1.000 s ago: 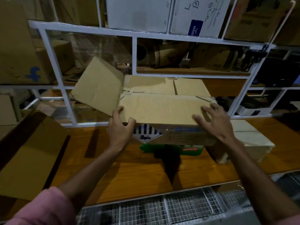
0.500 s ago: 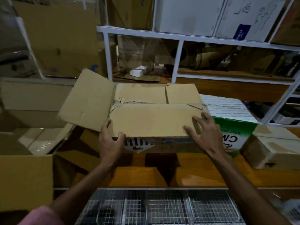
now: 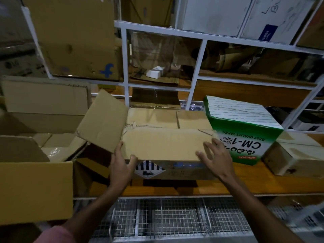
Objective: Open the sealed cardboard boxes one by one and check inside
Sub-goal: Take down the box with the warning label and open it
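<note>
A brown cardboard box (image 3: 163, 146) with a striped diamond label on its front sits on the wooden shelf (image 3: 192, 189) in front of me. Its top flaps lie folded down, and one side flap (image 3: 103, 120) sticks up and out to the left. My left hand (image 3: 121, 165) grips the box's front left corner, thumb on the front face and fingers over the top edge. My right hand (image 3: 215, 160) rests spread on the near flap at the front right corner. The inside of the box is hidden.
A green and white tape box (image 3: 245, 132) stands right of it, touching. A pale worn box (image 3: 294, 158) lies further right. An open carton (image 3: 35, 188) with packets inside stands at the left. White shelf frames (image 3: 125, 67) rise behind; wire mesh (image 3: 175, 216) lies below.
The view has swung left and the brown box has slid left off the green and white tape box, which now stands beside it. Both hands have kept their hold on the box's front corners.
</note>
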{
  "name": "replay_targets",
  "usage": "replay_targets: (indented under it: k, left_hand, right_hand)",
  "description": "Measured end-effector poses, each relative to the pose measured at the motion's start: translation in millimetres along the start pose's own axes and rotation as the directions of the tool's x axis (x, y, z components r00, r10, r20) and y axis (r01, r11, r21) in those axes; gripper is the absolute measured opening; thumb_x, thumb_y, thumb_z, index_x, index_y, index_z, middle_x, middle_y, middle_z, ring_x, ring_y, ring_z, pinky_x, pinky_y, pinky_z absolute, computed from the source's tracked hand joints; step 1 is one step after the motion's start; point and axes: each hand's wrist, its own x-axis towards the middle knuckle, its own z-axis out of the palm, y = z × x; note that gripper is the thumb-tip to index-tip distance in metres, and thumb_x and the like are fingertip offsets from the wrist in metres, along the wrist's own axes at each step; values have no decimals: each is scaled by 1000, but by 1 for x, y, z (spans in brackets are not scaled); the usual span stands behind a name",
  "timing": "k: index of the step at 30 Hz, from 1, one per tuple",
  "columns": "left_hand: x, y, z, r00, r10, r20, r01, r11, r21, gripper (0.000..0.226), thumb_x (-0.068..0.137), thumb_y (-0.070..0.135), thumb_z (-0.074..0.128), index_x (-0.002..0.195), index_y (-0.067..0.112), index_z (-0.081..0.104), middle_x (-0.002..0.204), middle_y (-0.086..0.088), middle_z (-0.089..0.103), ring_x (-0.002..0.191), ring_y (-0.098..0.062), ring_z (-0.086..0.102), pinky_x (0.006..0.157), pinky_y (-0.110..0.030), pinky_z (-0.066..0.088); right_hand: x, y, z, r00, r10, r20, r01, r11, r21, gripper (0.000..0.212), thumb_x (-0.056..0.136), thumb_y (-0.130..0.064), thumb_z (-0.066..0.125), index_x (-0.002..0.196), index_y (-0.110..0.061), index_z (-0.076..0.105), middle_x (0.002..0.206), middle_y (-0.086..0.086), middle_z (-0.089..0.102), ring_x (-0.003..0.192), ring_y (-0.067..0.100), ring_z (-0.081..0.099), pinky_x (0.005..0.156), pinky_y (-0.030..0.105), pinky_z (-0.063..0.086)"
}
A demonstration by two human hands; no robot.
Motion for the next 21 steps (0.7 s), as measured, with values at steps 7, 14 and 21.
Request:
replay_targets:
  k: [7, 14, 21]
  left_hand:
    - [-10, -35, 31, 977, -80, 197, 64, 994, 91, 70, 104, 34, 52, 162, 21, 14, 159, -16, 30, 136, -32, 43, 99, -32, 37]
    - [-4, -67, 54, 929, -146, 341, 88, 980, 180, 75, 106, 36, 48, 163, 18, 3, 165, -17, 8, 137, -29, 40, 107, -34, 34]
    - [23, -86, 52, 890, -184, 418, 112, 975, 192, 89, 95, 58, 51, 163, 26, 2, 161, -21, 22, 136, -36, 43, 113, -50, 40]
  right_hand:
    - [-17, 48, 47, 989, 65, 131, -70, 997, 32, 71, 89, -72, 52, 138, -21, 60, 158, 11, 37, 139, 31, 42, 110, 52, 41]
    - [-10, 71, 84, 976, 75, 204, -80, 997, 13, 54, 93, -53, 65, 136, -22, 59, 154, 11, 34, 138, 33, 39, 111, 51, 35]
    - [-20, 72, 94, 955, 115, 275, -123, 992, 12, 61, 92, -66, 56, 143, -33, 47, 154, 3, 23, 138, 39, 31, 108, 54, 38]
